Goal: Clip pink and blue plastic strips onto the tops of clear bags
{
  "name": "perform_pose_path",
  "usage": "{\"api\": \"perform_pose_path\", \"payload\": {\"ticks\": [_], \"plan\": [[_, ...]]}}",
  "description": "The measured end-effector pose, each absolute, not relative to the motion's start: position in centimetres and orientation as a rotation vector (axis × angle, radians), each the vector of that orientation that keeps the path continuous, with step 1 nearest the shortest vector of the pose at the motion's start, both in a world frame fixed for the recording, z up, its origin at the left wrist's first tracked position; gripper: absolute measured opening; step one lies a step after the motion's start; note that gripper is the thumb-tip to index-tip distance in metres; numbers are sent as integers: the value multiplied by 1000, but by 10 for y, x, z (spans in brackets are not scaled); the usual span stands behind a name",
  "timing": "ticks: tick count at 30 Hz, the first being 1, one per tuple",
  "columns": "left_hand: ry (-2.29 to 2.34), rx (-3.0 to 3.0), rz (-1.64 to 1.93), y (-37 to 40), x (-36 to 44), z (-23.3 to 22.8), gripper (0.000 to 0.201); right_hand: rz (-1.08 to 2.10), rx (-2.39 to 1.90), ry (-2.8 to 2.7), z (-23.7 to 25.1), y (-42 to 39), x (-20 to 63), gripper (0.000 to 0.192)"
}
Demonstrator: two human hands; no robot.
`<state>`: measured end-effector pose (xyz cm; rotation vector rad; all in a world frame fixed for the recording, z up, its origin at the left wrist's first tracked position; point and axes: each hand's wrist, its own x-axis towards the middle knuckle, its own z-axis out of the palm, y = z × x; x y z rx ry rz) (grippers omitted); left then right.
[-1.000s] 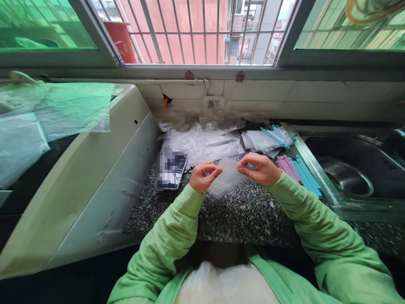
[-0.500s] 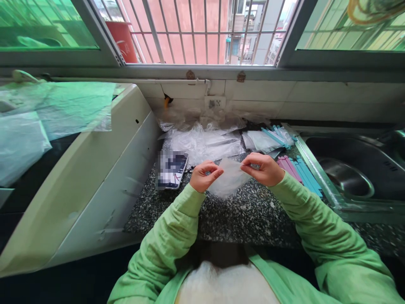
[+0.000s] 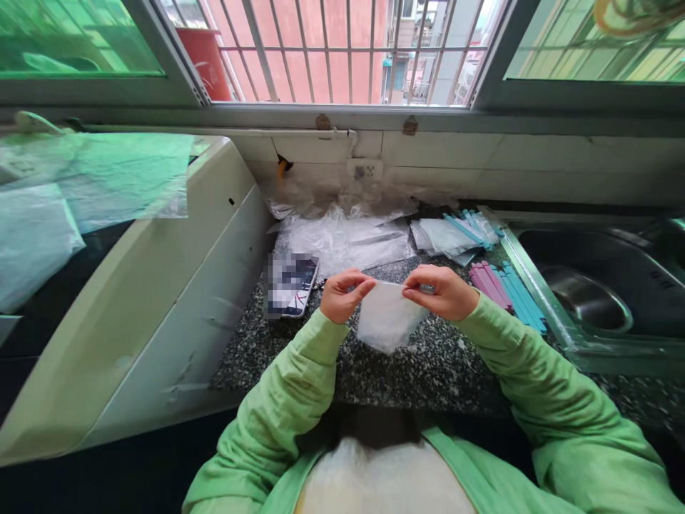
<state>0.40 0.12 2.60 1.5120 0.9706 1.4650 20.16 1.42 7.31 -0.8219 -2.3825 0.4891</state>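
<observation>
Between my hands a small translucent plastic bag [image 3: 389, 319] hangs above the speckled counter, its upper edge stretched between the two pinches. My left hand [image 3: 344, 294] is closed, thumb against fingers, on the bag's upper left corner. At the upper right corner my right hand [image 3: 442, 291] pinches it in the same way. A phone [image 3: 296, 287] lies on the counter to the left of my left hand. Just beyond my right hand lie pink sealing clips [image 3: 489, 284] and blue sealing clips [image 3: 520, 294], side by side.
Behind my hands, clear plastic bags [image 3: 347, 239] lie spread against the tiled wall. Folded bags [image 3: 447, 235] with blue clips sit farther right. A steel sink [image 3: 578, 335] borders the counter on the right, a white appliance [image 3: 176, 314] on the left.
The bag's top edge, slanted and loose before, is now drawn straight between my hands. The bag hangs slightly lower and flatter, and my right hand has shifted a little left.
</observation>
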Motion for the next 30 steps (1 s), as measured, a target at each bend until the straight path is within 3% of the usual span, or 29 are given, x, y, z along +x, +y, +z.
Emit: {"api": "perform_pose_path", "payload": {"ticks": [10,30], "plan": [[973,1314,1592,6,0,26,23,497,-962,-2273,75,18,208,21],[989,1176,1662,11,-2,15,23,508,-1010,-2178,77,21,210,16]]}}
